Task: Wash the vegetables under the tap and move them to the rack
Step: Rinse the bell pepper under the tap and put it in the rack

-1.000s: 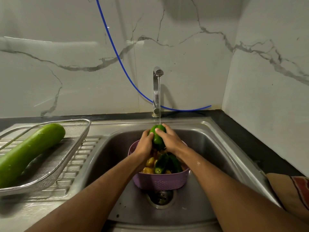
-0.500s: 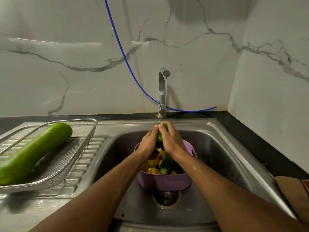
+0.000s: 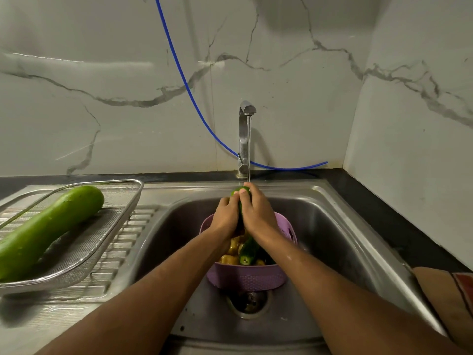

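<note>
Obs.: both hands raised over the stainless steel sink basin [image 3: 332, 226], under the thin water stream from the chrome tap [image 3: 246, 139]. Left hand [image 3: 226, 216] and right hand [image 3: 256, 213] are wrapped round opposite sides of one dark green, elongated vegetable [image 3: 239, 192]; only its rounded top shows above the fingers, and the stream lands right there. Grip: closed on the vegetable from both sides, right thumb lying across the top. Directly beneath sits a lilac perforated plastic basket [image 3: 247, 276] on the basin floor, just behind the drain [image 3: 249, 302]; it holds several yellowish pieces and a green cucumber-like vegetable [image 3: 247, 251], cut end toward the camera. Exact count not readable. Left of the basin, on the ribbed drainboard, a wire-framed steel mesh rack [image 3: 84, 242] carries one long, pale green bottle gourd [image 3: 48, 229], lying diagonally. Status, judged: early. One item racked, one being rinsed, the basket contents apparently not yet washed. Remaining: finish this rinse, carry the piece left to the rack, repeat for each basket item.
</note>
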Action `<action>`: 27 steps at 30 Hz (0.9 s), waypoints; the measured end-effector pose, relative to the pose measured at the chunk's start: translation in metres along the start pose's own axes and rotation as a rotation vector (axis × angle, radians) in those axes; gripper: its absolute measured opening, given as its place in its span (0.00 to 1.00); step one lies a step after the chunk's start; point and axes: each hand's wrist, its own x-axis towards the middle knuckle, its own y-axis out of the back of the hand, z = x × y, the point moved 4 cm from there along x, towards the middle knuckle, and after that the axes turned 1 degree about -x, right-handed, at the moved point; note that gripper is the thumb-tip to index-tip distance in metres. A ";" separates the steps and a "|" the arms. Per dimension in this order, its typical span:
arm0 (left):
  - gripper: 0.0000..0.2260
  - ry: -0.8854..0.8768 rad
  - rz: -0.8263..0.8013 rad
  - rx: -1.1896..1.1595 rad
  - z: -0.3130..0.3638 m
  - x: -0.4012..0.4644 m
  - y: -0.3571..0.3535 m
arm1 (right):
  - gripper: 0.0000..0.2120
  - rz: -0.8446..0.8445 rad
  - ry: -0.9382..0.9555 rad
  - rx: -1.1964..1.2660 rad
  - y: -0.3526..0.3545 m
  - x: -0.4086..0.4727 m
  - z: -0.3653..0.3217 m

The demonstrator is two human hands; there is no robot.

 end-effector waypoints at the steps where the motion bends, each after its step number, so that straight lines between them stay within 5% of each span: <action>1: 0.21 0.013 0.013 -0.024 0.000 0.001 0.002 | 0.22 0.001 -0.002 -0.035 -0.001 -0.001 0.000; 9: 0.30 0.023 0.100 -0.026 -0.001 0.014 0.026 | 0.26 -0.099 0.117 -0.102 -0.008 -0.022 -0.016; 14: 0.27 -0.068 0.012 0.115 0.011 -0.003 0.011 | 0.26 -0.014 -0.008 0.100 0.007 -0.010 -0.011; 20: 0.30 -0.043 -0.155 0.127 0.005 -0.004 -0.001 | 0.25 -0.113 -0.204 0.337 0.012 -0.004 0.006; 27: 0.27 -0.099 -0.015 0.083 0.000 0.012 0.015 | 0.29 -0.231 -0.038 -0.029 0.005 -0.016 -0.005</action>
